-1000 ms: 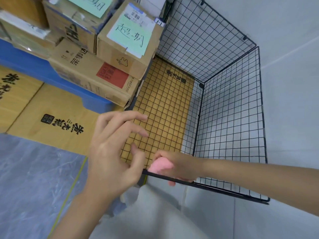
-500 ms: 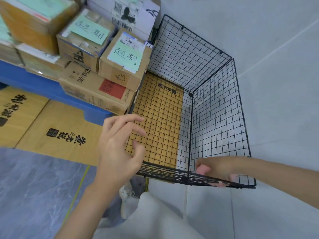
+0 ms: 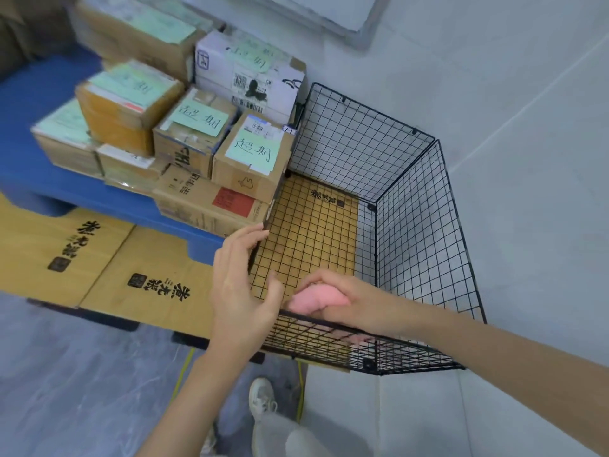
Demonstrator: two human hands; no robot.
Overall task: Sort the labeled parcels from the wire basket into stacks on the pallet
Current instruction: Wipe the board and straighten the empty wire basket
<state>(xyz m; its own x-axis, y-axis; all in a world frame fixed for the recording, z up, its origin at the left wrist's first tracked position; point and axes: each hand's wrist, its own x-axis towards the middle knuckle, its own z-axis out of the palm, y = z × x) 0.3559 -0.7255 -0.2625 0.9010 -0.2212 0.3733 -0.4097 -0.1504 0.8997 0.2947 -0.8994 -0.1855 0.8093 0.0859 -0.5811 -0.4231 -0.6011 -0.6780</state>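
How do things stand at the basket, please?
Left hand at basket wall. Right hand grips its near rim. Nothing inside; parcels stacked on pallet.

I find the wire basket [image 3: 421, 225] open from above, with free room inside. The stacked parcels [image 3: 253, 156] stand against its left wall and block that side; mesh closes the other sides.
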